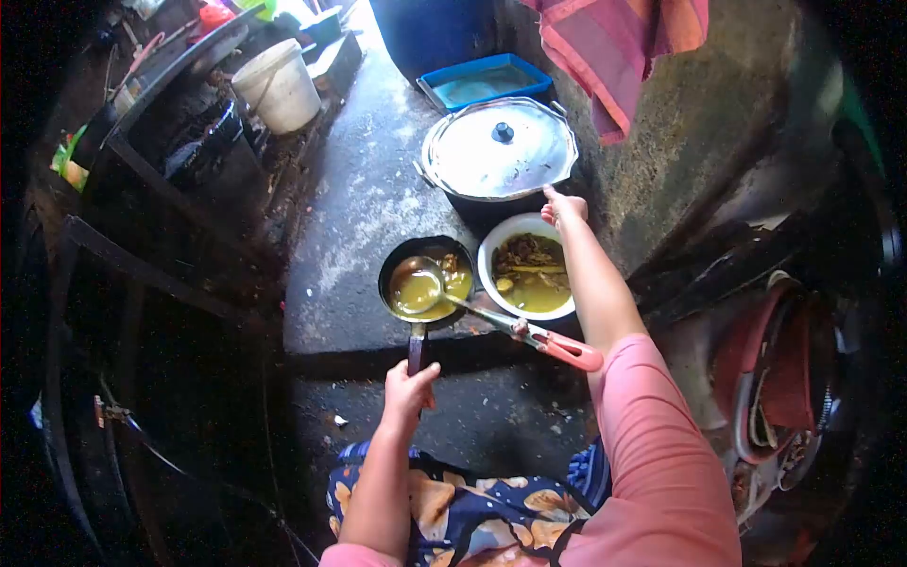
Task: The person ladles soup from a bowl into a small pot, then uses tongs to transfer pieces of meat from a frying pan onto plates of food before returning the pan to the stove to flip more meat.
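Note:
My left hand (410,391) is wrapped round the dark handle of a small black pan (387,274) with yellowish broth in it. A metal ladle (417,286) with a pink handle (570,351) rests in the pan, its handle slanting out to the right. Beside the pan is a white bowl (486,265) of broth and dark pieces, partly covered by my right forearm. Further back, my right hand (564,207) is at the near right edge of a large pot's silver lid (501,156), fingers curled and pinched at the rim. The lid lies on the pot.
A blue tray (484,82) and a large blue container (430,33) stand behind the pot. Striped cloth (628,57) hangs at the upper right. A white bucket (278,87) is at the upper left, and stacked basins (770,378) lean at the right.

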Tool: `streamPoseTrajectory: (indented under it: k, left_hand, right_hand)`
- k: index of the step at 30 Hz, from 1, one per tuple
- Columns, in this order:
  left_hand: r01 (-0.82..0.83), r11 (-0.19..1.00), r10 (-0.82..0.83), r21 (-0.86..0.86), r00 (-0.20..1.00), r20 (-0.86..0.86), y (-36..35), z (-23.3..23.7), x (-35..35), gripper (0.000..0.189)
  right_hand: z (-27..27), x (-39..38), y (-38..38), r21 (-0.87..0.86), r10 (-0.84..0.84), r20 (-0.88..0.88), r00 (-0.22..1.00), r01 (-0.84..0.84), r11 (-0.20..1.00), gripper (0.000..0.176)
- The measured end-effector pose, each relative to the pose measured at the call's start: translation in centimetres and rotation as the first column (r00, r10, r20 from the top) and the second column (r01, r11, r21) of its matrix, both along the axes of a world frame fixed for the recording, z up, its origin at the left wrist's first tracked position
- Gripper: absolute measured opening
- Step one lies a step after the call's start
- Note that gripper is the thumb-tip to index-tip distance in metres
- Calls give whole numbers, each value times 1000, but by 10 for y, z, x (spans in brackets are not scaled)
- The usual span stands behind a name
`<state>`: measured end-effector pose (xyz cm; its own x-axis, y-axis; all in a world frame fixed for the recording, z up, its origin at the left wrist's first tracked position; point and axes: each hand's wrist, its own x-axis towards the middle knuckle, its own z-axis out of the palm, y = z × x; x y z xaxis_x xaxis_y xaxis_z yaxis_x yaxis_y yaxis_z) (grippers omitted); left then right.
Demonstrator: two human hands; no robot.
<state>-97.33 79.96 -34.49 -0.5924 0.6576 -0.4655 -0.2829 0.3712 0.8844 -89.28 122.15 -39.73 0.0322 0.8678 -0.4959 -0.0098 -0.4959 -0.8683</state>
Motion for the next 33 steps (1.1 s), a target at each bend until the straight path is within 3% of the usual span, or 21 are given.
streamPoseTrajectory:
  k: [2,5,7,9,13,16,21,29,33]
  left_hand:
    - [-23,1000,23,-6,1000,11,-8,6,1,24]
    - [-71,997,72,-13,997,39,-16,15,6,22]
    - [-68,997,69,-27,997,21,-19,20,5,22]
    - [-63,998,63,-8,997,44,-20,24,6,22]
    - [-53,998,52,15,997,53,-16,24,6,23]
    - [-39,999,38,15,998,51,-11,24,6,23]
    - [-17,999,15,36,999,35,-7,28,4,25]
    - [-6,996,-2,85,995,95,-7,42,7,23]
    - [2,995,-11,97,996,93,-6,42,8,23]
  right_hand:
    - [2,-13,3,-53,-106,12,994,107,993,39]
    - [-6,-21,11,-27,-133,-35,990,132,991,29]
    - [-3,-24,20,-13,-137,-24,990,137,990,13]
    - [-4,-21,21,-20,-220,-44,975,219,976,11]
    - [-13,5,19,-56,-211,-86,974,207,977,10]
    - [-8,39,-2,-66,-98,-163,982,88,994,13]
    - [16,119,-65,18,81,-140,987,-80,997,15]
    - [4,227,-159,-147,113,-46,993,-118,982,9]
    - [-8,241,-159,-185,144,-23,989,-145,972,9]
